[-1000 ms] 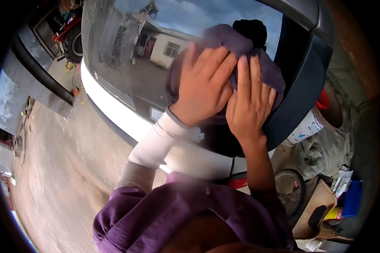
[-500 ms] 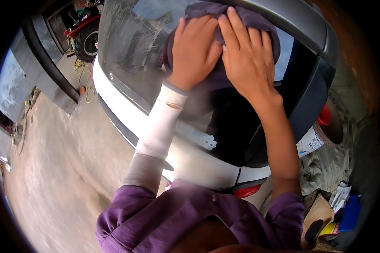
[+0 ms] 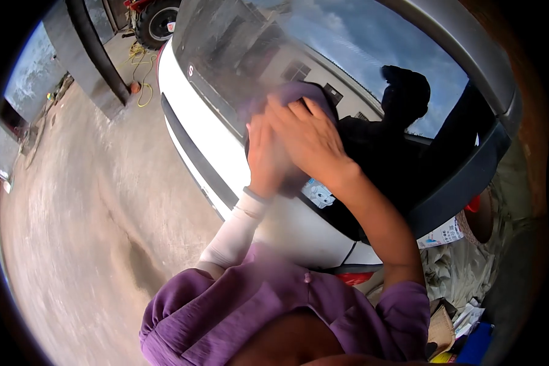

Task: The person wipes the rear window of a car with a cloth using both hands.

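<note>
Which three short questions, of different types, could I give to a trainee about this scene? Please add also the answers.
1. True or false: the left hand and the right hand both lie on the cloth.
2. Choose: on which side is the pale sleeve worn? A) left; B) right; C) both.
3. Fill in: a cartoon ____ is stuck on the rear of the car.

Key:
1. True.
2. A.
3. Sticker.
</note>
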### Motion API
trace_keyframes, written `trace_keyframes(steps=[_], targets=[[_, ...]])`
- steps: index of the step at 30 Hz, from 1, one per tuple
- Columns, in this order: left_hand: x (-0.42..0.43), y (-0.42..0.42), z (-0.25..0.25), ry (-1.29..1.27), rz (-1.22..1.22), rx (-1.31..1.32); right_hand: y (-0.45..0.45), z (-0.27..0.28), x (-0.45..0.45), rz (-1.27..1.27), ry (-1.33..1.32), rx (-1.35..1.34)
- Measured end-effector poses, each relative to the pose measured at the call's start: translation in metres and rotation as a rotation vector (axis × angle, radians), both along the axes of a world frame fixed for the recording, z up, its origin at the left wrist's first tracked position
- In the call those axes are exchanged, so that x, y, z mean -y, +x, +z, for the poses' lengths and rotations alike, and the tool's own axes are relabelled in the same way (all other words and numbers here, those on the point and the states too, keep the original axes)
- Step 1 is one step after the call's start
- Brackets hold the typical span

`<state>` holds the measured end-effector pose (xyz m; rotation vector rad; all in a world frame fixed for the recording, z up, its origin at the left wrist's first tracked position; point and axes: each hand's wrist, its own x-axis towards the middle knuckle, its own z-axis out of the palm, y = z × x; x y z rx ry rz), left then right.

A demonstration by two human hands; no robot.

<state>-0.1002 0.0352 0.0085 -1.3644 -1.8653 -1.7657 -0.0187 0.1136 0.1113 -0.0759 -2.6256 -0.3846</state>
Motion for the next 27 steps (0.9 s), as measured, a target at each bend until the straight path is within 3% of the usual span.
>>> trace_keyframes(steps=[8, 11, 15, 23, 26, 27], targets=[[0.018, 0.015, -0.037, -0.010, 0.006, 0.150, -0.011, -0.036, 0.004, 0.111, 0.071, 0.037], [0.014, 0.018, -0.006, 0.026, 0.047, -0.092, -0.008, -0.034, -0.003, 0.049, 0.180, -0.051], [-0.026, 0.008, 0.026, 0.070, 0.056, -0.120, 0.013, 0.014, -0.018, -0.076, 0.236, -0.145], [-0.093, 0.027, 0.144, 0.266, -0.074, -0.451, 0.085, 0.098, -0.046, -0.326, 0.359, -0.523], [-0.105, 0.057, 0.169, 0.319, -0.060, -0.562, 0.123, 0.108, -0.043, -0.456, 0.337, -0.621], [-0.108, 0.067, 0.174, 0.329, -0.067, -0.587, 0.135, 0.121, -0.025, -0.520, 0.168, -0.503]])
